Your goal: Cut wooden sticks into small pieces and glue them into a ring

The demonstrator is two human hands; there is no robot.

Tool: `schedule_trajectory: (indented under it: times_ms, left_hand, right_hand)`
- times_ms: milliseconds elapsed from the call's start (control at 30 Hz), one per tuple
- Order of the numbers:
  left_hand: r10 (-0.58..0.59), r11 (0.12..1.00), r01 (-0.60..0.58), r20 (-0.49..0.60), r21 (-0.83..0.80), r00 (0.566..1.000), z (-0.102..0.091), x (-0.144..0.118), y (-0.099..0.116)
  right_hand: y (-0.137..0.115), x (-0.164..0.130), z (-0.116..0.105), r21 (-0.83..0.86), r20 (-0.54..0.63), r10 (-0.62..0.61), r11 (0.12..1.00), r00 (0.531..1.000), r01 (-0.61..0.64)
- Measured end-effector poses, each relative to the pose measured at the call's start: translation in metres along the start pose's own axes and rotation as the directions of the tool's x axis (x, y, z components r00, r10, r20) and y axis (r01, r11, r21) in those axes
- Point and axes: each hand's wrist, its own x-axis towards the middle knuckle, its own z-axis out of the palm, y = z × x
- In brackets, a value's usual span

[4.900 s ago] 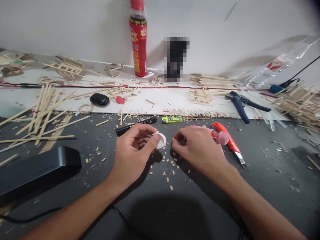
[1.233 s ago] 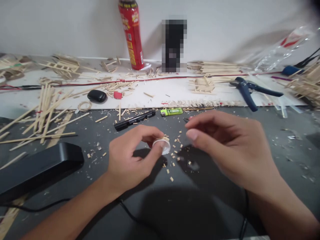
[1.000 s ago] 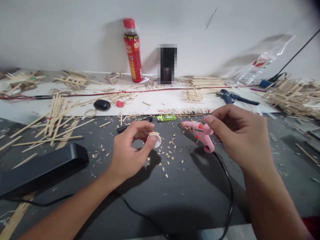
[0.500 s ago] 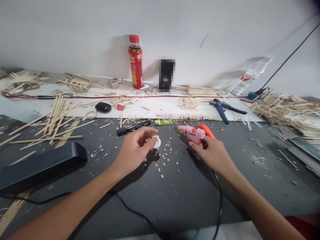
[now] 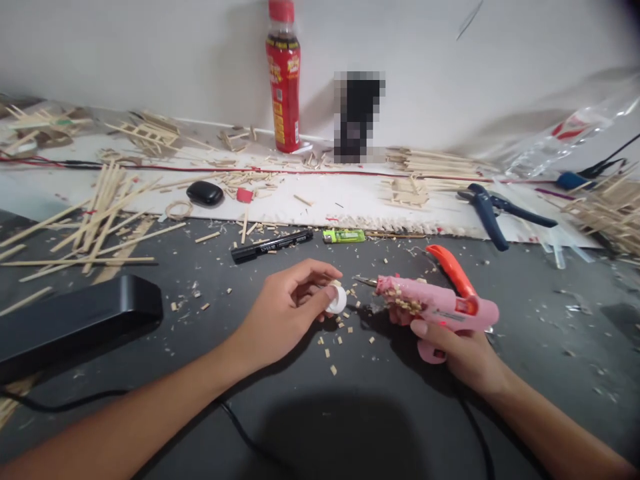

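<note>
Between thumb and fingers, my left hand (image 5: 287, 310) pinches a small white round piece (image 5: 339, 299), like a cap, above the dark table. My right hand (image 5: 473, 360) is wrapped around the handle of a pink hot glue gun (image 5: 425, 300). The gun's metal nozzle points left at the white piece, a short gap away. Bits of wood cling to the front of the gun, and a small red light glows on its side. Tiny cut wood pieces (image 5: 333, 369) lie scattered on the table beneath my hands.
An orange-handled tool (image 5: 450, 267) lies behind the glue gun. Farther back are a black marker (image 5: 270, 246), a green lighter (image 5: 343, 236), blue cutters (image 5: 487, 213) and a red bottle (image 5: 284, 87). Wooden sticks (image 5: 100, 220) and a dark box (image 5: 85, 327) sit at left; cables cross the front.
My right hand has lifted the glue gun nearer to me and turned it more side-on. My left hand with the white piece appears slightly farther right; the view has shifted closer.
</note>
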Motion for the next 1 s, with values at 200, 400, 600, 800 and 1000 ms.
schedule_trajectory:
  times_ms: [200,400,600,800,1000]
  left_hand:
    - [-0.019,0.996,0.019,0.011,-0.092,1.000,0.004,0.003,-0.005]
    - [-0.015,0.997,0.015,-0.005,-0.080,1.000,0.004,0.003,-0.006]
    - [0.018,1.000,-0.018,-0.021,0.011,1.000,0.004,0.003,-0.009]
    - [0.033,0.998,-0.032,-0.025,0.056,0.999,0.004,0.002,-0.011]
    - [0.047,0.997,-0.045,-0.025,0.063,0.999,0.005,0.001,-0.011]
  right_hand:
    - [0.009,-0.004,-0.003,-0.001,0.118,0.071,0.997,0.990,-0.072]
    - [0.008,-0.003,-0.009,-0.076,0.094,-0.043,0.996,0.995,0.050]
    - [0.005,-0.005,-0.013,-0.130,0.125,-0.037,0.990,0.991,0.054]
    - [0.019,-0.014,-0.023,-0.150,0.000,-0.006,0.989,1.000,0.006]
    - [0.024,-0.019,-0.025,-0.173,-0.109,-0.020,0.985,0.994,0.001]
